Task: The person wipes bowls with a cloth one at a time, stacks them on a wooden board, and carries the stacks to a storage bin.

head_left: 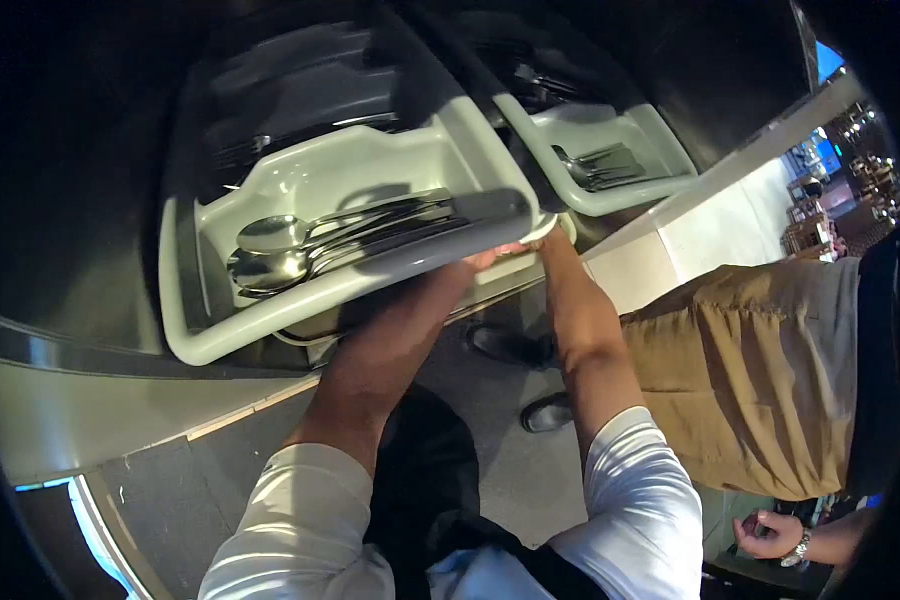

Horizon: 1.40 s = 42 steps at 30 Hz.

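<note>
Both my arms reach forward under the front rim of a pale cutlery tray [350,290]. Part of my left hand [495,256] shows beneath the tray's right corner; its fingers are mostly hidden. Close beside it is my right hand [548,236], at the edge of a pale item under the trays, its fingers out of sight. Several metal spoons [275,262] lie in the tray's front compartment, with darker cutlery behind. A second pale tray [630,195] to the right holds several forks [602,166].
On the right stands another person in brown trousers [750,370], with a watch on one wrist [796,548]. Dark shoes [547,412] are on the floor below the counter. A light counter edge [735,165] runs toward the upper right.
</note>
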Available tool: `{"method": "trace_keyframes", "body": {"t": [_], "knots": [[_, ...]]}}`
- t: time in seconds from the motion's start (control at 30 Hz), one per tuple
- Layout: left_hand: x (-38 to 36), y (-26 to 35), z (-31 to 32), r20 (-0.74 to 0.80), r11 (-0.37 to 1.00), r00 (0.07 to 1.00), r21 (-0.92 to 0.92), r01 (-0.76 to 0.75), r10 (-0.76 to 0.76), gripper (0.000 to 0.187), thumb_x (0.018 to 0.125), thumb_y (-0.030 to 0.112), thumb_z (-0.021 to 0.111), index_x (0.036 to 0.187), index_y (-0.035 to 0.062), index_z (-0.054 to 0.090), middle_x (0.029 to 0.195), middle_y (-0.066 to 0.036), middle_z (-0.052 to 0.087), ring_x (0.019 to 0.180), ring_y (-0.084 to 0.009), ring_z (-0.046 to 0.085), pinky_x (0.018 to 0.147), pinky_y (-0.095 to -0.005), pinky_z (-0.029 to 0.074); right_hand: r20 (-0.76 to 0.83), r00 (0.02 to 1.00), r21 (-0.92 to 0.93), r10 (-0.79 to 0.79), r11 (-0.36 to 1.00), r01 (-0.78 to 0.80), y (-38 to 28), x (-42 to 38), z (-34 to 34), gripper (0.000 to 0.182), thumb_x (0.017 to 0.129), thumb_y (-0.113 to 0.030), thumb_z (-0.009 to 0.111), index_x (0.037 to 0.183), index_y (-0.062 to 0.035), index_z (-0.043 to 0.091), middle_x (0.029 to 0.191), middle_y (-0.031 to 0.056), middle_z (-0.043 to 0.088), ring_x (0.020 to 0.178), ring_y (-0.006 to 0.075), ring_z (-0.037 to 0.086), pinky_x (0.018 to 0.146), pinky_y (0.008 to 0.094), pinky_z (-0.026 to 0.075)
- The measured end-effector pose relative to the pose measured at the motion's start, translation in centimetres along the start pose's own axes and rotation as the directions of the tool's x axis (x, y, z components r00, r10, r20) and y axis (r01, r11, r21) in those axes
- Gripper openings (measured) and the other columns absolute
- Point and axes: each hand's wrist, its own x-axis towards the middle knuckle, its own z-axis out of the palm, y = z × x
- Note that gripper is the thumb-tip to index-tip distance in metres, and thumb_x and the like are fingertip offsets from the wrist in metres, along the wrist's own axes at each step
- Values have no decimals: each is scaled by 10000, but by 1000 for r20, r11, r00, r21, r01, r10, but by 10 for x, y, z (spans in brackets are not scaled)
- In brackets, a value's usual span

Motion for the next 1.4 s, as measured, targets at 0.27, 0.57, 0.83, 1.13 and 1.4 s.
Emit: {"method": "trace_keyframes", "body": {"t": [0.27,0.57,0.83,1.13,1.4], "knots": [[44,11,-63,-385,-405,923,840,360,21,555,899,433,552,1276,30,488,1347,-162,461,1254,-299,449,1032,-463,375,81,967,-78,-243,965,249,-35,-61,17,625,897,-556,464,1333,-108,454,1342,155,499,1185,368,517,851,666,452],[69,-16,-113,-266,-336,902,862,380,339,551,919,412,530,1296,15,471,1374,-194,449,1294,-280,416,1053,-381,351,221,799,180,-559,828,530,-25,-57,36,594,937,-508,433,1332,-64,444,1337,139,502,1181,303,525,986,484,439],[71,-38,-12,104,-566,853,787,245,512,292,859,111,507,1122,11,586,1102,-222,614,1039,-365,579,892,-442,438,91,637,204,-765,640,740,-11,-94,47,550,978,-492,375,1363,-100,404,1336,83,502,1187,242,518,1021,391,406],[53,-20,29,185,-637,927,767,71,326,214,789,50,553,978,6,641,1003,-230,637,908,-353,617,752,-433,490,33,658,295,-752,637,713,-3,-81,34,481,973,-436,397,1199,-40,547,1162,105,621,1062,253,598,951,385,454],[39,-41,33,-278,185,890,957,224,363,303,800,149,494,978,-63,614,985,-244,618,961,-361,573,854,-412,440,30,629,294,-777,609,737,8,-93,19,444,945,-347,417,1209,-11,538,1134,108,628,1035,251,609,920,373,473]]}}
